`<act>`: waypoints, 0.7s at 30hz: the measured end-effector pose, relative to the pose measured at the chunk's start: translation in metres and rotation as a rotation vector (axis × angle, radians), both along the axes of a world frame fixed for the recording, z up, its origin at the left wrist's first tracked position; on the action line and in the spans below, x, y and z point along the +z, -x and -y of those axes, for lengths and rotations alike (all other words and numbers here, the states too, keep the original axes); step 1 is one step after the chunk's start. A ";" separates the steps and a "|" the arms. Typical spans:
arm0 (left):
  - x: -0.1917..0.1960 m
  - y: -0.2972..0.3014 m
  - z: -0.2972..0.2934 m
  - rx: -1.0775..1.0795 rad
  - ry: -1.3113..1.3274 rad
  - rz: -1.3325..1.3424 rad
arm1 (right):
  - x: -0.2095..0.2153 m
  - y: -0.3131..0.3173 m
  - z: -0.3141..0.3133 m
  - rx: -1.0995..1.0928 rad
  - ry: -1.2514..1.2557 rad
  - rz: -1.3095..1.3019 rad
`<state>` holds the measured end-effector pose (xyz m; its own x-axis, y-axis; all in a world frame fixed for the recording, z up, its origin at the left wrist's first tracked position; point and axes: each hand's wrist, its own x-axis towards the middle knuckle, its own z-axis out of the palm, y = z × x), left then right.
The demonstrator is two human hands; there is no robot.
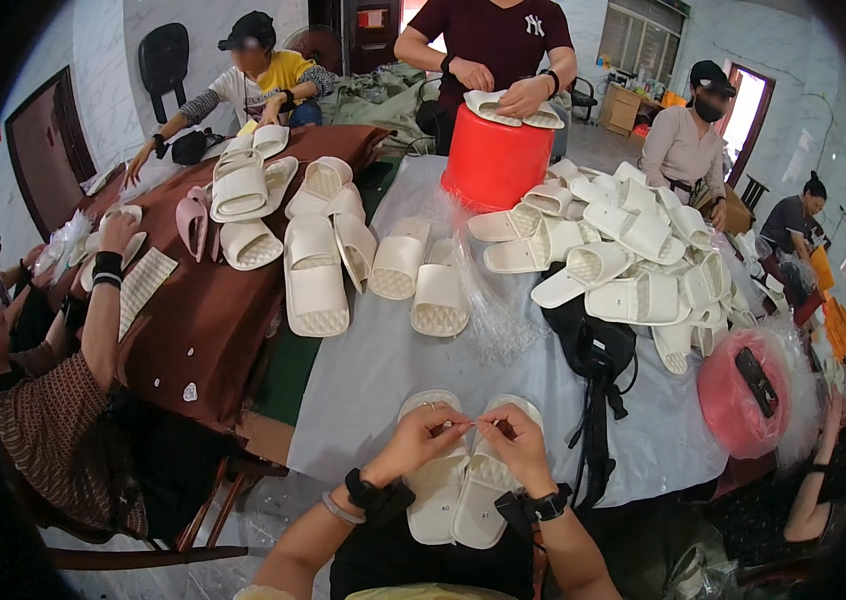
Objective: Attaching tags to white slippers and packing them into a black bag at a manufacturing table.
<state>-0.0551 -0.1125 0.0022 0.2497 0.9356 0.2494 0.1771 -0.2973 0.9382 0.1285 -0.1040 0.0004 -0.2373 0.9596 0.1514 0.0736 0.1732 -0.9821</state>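
A pair of cream slide slippers lies side by side at the table's near edge, soles toward me: the left slipper (435, 508) and the right slipper (484, 505). Over their straps, my left hand (423, 440) and my right hand (517, 446) meet with thumbs and forefingers pinched. Whatever sits between the fingertips is too small to make out. Both wrists wear black bands with small devices. Just beyond, two more cream slippers, a left one (400, 262) and a right one (440, 300), rest on the white sheet (363, 365).
A large heap of cream slippers (633, 220) covers the right side, beside a red bucket (498, 160). A black bag (593, 345) and a pink plastic-wrapped bundle (738, 400) lie nearer. More slippers (315, 270) stand left. Several co-workers surround the tables; one handles slippers on the bucket.
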 end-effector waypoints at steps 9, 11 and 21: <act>0.003 0.000 0.002 -0.007 0.084 0.010 | 0.000 0.001 0.001 -0.010 0.017 -0.037; 0.002 0.000 0.002 0.012 0.042 -0.006 | 0.000 0.001 0.001 -0.001 0.003 -0.005; 0.001 0.001 0.001 0.009 0.078 -0.029 | 0.003 0.002 0.002 -0.041 0.042 -0.068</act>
<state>-0.0560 -0.1131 0.0034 0.2471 0.9543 0.1683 0.2065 -0.2216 0.9530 0.1269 -0.1064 0.0034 -0.1883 0.9741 0.1255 0.0129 0.1302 -0.9914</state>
